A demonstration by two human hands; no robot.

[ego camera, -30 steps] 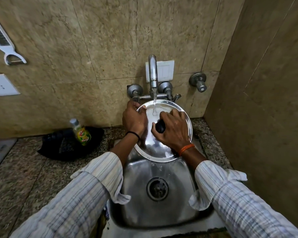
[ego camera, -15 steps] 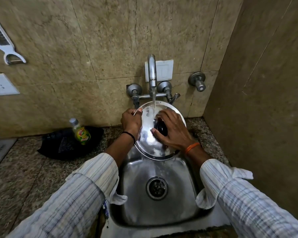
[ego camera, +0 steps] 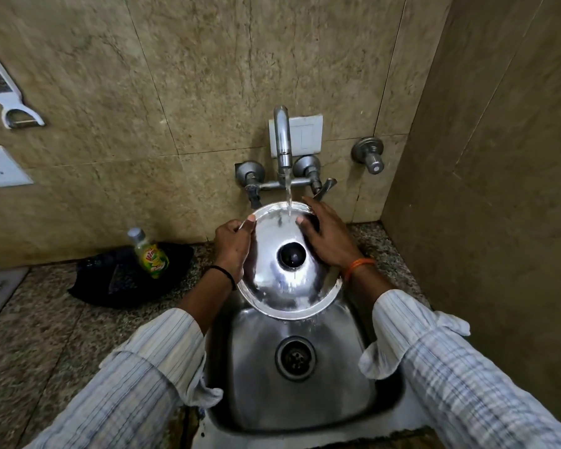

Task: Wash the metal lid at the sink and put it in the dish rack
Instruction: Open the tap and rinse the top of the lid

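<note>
The round metal lid point(ego camera: 272, 286) with a black knob point(ego camera: 292, 254) is held tilted over the steel sink point(ego camera: 344, 377), its top face toward me. My left hand point(ego camera: 234, 247) grips its left rim. My right hand point(ego camera: 327, 236) lies flat on the lid's upper right part, fingers spread, beside the knob. Water from the tap point(ego camera: 282, 140) falls onto the lid's upper edge and runs off its lower rim into the basin. No dish rack is in view.
A dish-soap bottle point(ego camera: 149, 256) stands on a black cloth point(ego camera: 123, 277) on the granite counter point(ego camera: 46, 335) left of the sink. Tap valves point(ego camera: 250, 175) and a spare valve point(ego camera: 370, 155) stick out of the tiled wall. A side wall point(ego camera: 499, 189) closes the right.
My right hand has left the black knob and slid up to the lid's upper right. The knob now shows. The lid has tipped so more of its top face is toward me.
</note>
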